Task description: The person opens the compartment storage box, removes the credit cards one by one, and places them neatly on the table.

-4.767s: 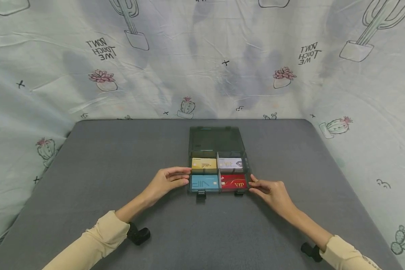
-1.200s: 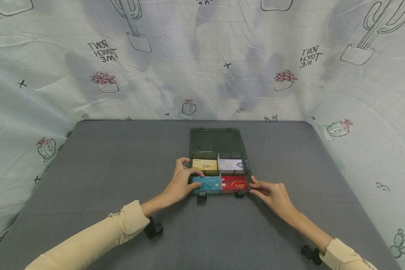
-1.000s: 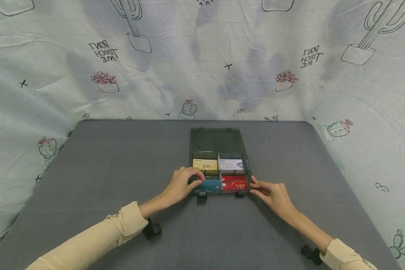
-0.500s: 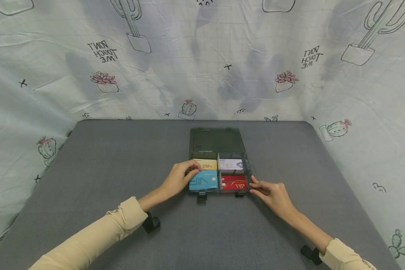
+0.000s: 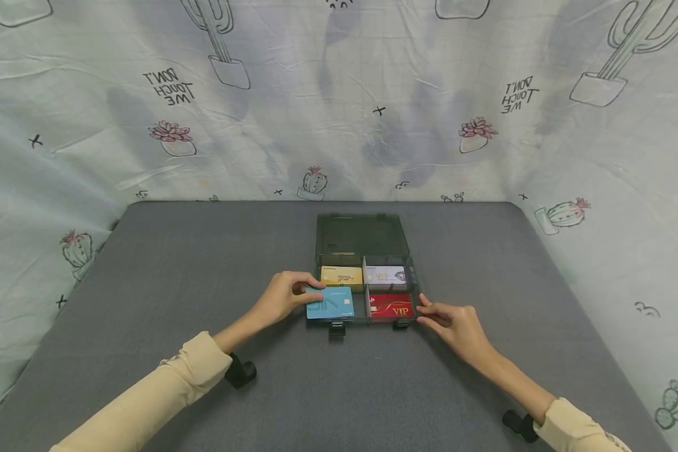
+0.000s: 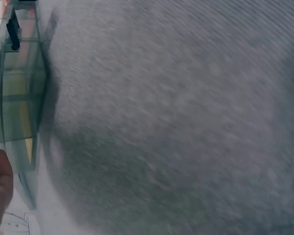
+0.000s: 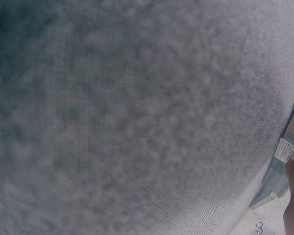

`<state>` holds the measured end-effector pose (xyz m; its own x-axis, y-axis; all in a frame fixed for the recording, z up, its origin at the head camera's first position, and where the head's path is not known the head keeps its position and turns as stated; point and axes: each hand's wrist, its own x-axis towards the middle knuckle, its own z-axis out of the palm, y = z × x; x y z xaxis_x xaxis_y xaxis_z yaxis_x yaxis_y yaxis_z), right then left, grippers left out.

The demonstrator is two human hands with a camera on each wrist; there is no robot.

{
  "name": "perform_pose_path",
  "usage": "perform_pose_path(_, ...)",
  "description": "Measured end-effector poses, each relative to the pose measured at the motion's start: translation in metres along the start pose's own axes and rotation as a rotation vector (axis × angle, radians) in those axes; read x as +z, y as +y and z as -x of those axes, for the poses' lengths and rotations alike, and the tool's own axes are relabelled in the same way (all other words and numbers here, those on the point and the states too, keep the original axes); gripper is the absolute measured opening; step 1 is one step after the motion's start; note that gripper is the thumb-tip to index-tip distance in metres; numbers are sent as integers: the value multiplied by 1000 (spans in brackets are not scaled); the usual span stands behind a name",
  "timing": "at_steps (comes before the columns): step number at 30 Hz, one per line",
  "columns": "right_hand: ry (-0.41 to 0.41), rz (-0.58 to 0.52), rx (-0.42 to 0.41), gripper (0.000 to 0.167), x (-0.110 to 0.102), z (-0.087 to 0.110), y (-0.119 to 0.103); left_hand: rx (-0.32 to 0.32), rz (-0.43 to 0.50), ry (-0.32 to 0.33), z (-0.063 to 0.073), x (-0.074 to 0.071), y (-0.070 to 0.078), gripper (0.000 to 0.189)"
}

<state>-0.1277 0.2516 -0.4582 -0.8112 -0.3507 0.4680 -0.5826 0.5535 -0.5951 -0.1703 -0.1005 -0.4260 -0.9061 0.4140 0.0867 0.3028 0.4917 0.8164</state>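
Note:
My left hand pinches a light-blue card at its left edge, thumb on top, over the front-left compartment of a dark translucent card box. The card sticks out past the box's left side, and dark grey compartment floor shows to its right. Straight fingers of my right hand touch the box's right side; in the right wrist view a fingertip lies at a white label there. Yellow cards, white VIP cards and red VIP cards lie in the other compartments.
The box's lid is flipped back, away from me. Two black latches, one on the left, hang at the box's front. Grey cloth covers the table, and a printed curtain rises behind it and at both sides.
My left hand has moved from the box's left side into the front-left compartment, tilted up the blue card, and drawn it out to the left. The right hand has stayed at the box's right side.

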Motion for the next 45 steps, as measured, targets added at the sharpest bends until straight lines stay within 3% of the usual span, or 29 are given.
perform_pose_path(4, 0, -2, 1, 18, 0, 0, 0, 58, -48, -16, 4, -3, -3, 30)
perform_pose_path(9, -1, 3, 8, 18, 0, -1, 0, 70, -96, -78, 10, -7, -5, 46)
perform_pose_path(14, 1, 0, -9, 19, 0, 0, 0, 126, -187, -123, 13, -10, -3, 59)
perform_pose_path(22, -1, 6, -6, 19, 1, 0, 0, 214, -306, -156, 12, -11, 3, 59)
perform_pose_path(30, -3, -1, 7, 19, 2, 1, 0, 227, -231, -114, 11, -10, -4, 51)
perform_pose_path(37, -3, 4, 10, 19, 1, 2, 0, 290, -177, -66, 10, -19, -11, 50)
perform_pose_path(45, -4, 2, 4, 20, 2, 2, -1, 290, -165, -92, 6, -32, -18, 51)
